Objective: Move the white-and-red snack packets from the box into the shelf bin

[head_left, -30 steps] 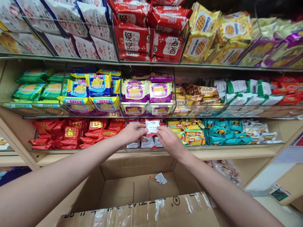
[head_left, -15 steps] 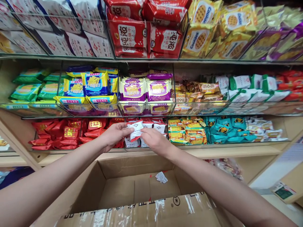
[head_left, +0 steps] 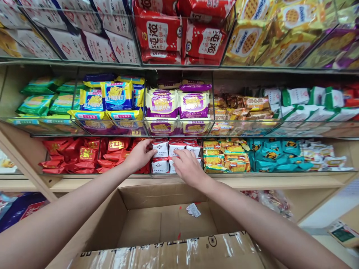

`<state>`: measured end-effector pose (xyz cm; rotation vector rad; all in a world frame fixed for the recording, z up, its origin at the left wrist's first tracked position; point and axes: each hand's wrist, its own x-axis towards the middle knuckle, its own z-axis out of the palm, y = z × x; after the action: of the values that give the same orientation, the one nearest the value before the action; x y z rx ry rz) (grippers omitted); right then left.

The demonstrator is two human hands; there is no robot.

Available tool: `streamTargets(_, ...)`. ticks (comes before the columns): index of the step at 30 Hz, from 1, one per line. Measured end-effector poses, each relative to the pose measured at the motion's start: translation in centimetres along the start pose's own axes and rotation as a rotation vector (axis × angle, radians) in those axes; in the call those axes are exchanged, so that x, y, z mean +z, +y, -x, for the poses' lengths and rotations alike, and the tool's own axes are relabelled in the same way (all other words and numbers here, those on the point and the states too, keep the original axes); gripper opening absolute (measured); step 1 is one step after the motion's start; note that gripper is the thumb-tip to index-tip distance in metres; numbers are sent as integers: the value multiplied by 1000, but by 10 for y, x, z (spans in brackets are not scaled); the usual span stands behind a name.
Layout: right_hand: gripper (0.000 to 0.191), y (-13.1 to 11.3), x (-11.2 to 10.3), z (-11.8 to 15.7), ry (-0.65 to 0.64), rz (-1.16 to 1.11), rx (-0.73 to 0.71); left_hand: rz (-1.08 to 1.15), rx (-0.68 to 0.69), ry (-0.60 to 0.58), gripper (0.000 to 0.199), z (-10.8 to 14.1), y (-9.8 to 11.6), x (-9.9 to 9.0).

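Small white-and-red snack packets point(head_left: 160, 149) sit in rows in the middle compartment of the lowest shelf. At their left edge is my left hand point(head_left: 138, 157), thumb and fingers apart, fingertips by the nearest packet. My right hand point(head_left: 189, 166) reaches over the same compartment, its loosely bent fingers resting on the packets and covering some of them. I see nothing held in either hand. Below my hands stands an open cardboard box point(head_left: 157, 196), with a small white printed packet point(head_left: 193, 210) inside on its bottom.
Red packets point(head_left: 87, 153) lie left of the compartment; yellow packets point(head_left: 226, 157) and teal packets point(head_left: 273, 153) lie right. Soda biscuits point(head_left: 162, 104) fill part of the shelf above. Clear plastic dividers and front panels point(head_left: 179, 129) edge the compartments.
The white-and-red packet that both hands held is now out of them, among the others in the compartment. My hands have moved apart, and the view has shifted slightly.
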<state>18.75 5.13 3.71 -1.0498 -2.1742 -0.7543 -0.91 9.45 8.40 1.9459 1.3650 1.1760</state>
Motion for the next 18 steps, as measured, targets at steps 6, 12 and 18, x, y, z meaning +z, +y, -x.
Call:
streamTargets(6,30,-1,3,0,-7,25,23,-490,102,102,45,3,8,5)
streamTargets(12,32,3,0,3,-31,-19,-19,-506,197,110,54,15,7,5)
streamTargets(18,27,6,-7,14,57,-71,-61,-659,393,74,50,32,11,5)
